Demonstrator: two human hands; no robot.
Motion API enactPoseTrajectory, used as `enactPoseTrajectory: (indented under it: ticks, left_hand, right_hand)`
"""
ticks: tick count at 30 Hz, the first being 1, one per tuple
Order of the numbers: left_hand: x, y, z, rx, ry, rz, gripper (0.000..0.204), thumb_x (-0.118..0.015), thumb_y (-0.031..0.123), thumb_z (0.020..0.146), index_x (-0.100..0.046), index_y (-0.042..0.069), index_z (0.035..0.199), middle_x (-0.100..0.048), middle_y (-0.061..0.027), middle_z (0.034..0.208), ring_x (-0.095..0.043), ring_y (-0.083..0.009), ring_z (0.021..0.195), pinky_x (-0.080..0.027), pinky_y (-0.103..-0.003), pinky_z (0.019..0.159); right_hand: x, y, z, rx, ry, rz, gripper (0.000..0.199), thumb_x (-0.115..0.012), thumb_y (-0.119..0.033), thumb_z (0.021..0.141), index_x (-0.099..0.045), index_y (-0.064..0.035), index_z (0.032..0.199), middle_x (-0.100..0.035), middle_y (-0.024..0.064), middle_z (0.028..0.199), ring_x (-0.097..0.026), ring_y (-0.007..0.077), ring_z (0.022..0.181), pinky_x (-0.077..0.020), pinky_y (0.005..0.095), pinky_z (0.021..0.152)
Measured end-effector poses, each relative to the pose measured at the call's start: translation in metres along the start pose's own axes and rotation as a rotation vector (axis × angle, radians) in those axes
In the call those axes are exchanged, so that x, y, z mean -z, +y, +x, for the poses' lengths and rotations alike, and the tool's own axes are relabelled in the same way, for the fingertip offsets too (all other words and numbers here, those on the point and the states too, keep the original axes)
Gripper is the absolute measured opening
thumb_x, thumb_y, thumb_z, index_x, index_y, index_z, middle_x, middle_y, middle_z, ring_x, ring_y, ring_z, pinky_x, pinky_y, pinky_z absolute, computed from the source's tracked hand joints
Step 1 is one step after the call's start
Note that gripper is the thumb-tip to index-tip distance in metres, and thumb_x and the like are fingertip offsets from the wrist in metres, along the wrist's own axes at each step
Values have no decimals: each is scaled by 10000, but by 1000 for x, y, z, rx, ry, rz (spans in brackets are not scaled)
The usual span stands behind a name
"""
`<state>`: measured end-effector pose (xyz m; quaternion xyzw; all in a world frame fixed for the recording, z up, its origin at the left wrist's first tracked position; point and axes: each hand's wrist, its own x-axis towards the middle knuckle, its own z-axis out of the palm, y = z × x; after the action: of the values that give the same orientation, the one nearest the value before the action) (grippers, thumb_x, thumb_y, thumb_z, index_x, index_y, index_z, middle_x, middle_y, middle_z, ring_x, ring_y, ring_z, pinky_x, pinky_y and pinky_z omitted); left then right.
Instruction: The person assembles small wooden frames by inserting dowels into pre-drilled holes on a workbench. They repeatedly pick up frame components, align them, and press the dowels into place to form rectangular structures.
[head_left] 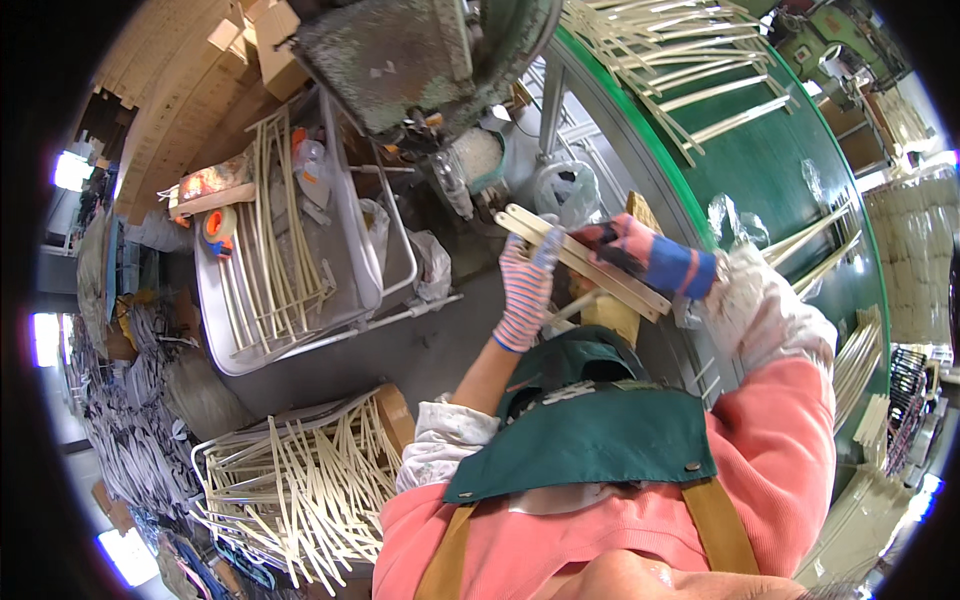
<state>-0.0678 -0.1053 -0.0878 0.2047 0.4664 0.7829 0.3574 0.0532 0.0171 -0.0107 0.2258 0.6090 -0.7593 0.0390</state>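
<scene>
Two flat cream-coloured bars (622, 288) with small holes at their ends lie side by side, slanting across in front of my body. My left hand (526, 290), in a striped pink and blue glove, is closed around them near their far-left end. Over the middle of the bars, my right hand (645, 255), in a pink and blue glove with dark fingertips, has its fingers bent onto them. The fingers partly hide the bars. Both my forearms wear pale sleeve covers over pink sleeves.
A green conveyor belt (715, 165) with many pale strips curves along the right. A white cart (235, 360) at left holds long strips, a tape roll (219, 226) and bags. Below it stands a rack of jumbled strips (300, 490). A worn machine (385, 70) stands ahead.
</scene>
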Motion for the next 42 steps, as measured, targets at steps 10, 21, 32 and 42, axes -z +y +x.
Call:
enactPoseTrajectory:
  ticks: [10, 21, 32, 42]
  left_hand:
    - [56, 53, 35, 523, -647, -585, 915, -399, 717, 798, -382, -29, 1328, -489, -234, 1262, -505, -313, 1138, -339, -424, 1039]
    - [32, 80, 15, 1033, -234, 337, 925, -336, 791, 772, -353, 110, 1397, -508, -100, 1238, -487, -147, 1065, -429, -338, 908]
    - [25, 186, -28, 624, 18, 334, 473, -800, 310, 649, -560, 0, 915, -535, -17, 715, -546, -106, 596, -436, -222, 516]
    - [-36, 239, -96, 844, -298, 334, 497, -820, 97, 656, -573, 23, 1080, -623, -54, 895, -573, -90, 787, -470, -243, 687]
  right_hand:
    - [-8, 1, 27, 236, -200, -1138, 419, -660, -148, 639, -575, -63, 1041, -619, 147, 914, -601, 359, 854, -509, 410, 736]
    - [-45, 63, 84, 1374, -535, -1309, 304, -483, -267, 799, -592, -101, 1028, -513, 114, 1128, -442, 325, 1123, -311, 551, 970]
    - [135, 205, 128, 266, 1039, -817, 223, -559, -156, 776, -591, -49, 969, -564, 171, 1084, -521, 368, 1020, -428, 421, 839]
    - [0, 403, 203, -663, 43, 167, 293, -578, -303, 797, -625, -42, 922, -635, 178, 796, -602, 385, 838, -476, 442, 746]
